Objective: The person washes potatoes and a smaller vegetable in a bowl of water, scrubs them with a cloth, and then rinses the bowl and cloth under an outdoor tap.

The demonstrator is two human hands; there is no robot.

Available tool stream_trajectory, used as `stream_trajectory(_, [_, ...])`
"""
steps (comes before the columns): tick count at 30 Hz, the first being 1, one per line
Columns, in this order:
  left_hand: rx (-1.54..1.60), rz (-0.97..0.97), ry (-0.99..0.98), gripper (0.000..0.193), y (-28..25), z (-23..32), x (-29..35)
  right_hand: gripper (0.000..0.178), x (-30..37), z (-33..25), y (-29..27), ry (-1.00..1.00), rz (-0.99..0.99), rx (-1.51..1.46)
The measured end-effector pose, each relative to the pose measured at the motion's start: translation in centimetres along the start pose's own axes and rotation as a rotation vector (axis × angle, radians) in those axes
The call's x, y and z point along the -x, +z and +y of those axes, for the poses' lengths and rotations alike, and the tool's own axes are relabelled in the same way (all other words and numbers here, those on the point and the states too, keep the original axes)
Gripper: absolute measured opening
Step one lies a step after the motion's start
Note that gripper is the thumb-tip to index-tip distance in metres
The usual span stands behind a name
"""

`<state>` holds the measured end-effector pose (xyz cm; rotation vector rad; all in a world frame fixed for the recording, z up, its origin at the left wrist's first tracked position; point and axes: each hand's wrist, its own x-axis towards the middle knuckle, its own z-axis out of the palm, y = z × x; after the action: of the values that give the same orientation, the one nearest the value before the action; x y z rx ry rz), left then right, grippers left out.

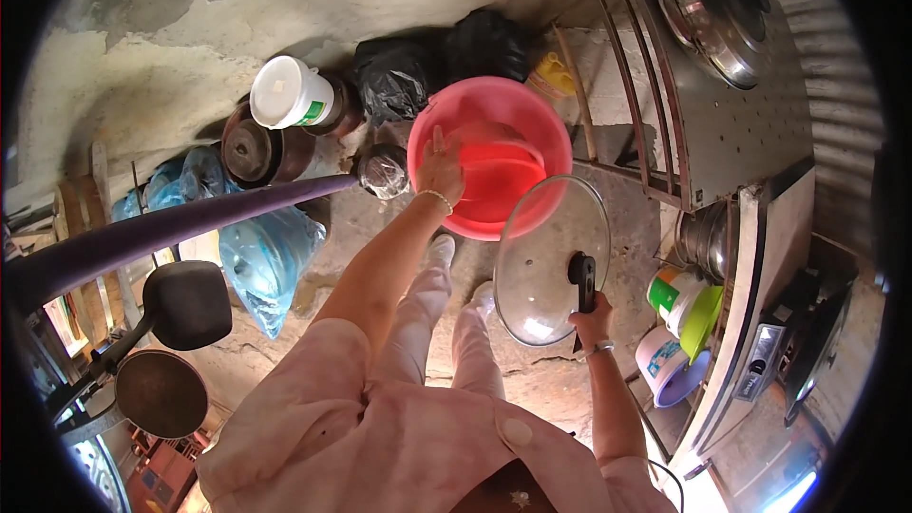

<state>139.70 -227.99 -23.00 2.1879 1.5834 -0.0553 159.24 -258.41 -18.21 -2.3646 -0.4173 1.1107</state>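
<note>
My right hand (pixel 594 321) grips the black handle of a round glass pot lid (pixel 541 271), which is tilted on edge with its rim in front of the basin's lower right side. The large pink-red plastic basin (pixel 551 123) is on the floor ahead of my feet. Over its left side reaches my left hand (pixel 442 174), fingers stretched out and holding nothing visible; whether it touches the rim I cannot tell. Inside the basin a curved red shape shows, but I cannot make out what it is.
Black plastic bags (pixel 394 76) sit behind the basin. To the left are a white bucket (pixel 285 95), blue plastic bags (pixel 271 252), a purple-wrapped pole (pixel 180 228) and hanging pans (pixel 161 394). On the right stand a metal rack (pixel 655 85), tubs (pixel 665 361) and a gas stove (pixel 760 361).
</note>
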Motion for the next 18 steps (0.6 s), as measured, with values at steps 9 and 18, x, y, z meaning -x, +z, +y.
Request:
stream_trajectory(9, [-0.065, -0.011, 0.223, 0.046, -3.0, -0.8, 1.6, 0.033, 0.5, -1.1, 0.0, 0.029, -0.047, -0.070])
stream_trajectory(18, [0.820, 0.326, -0.427, 0.020, -0.5, -16.1, 17.2, 0.043, -3.1, -9.7, 6.2, -0.257, 0.069, 0.139])
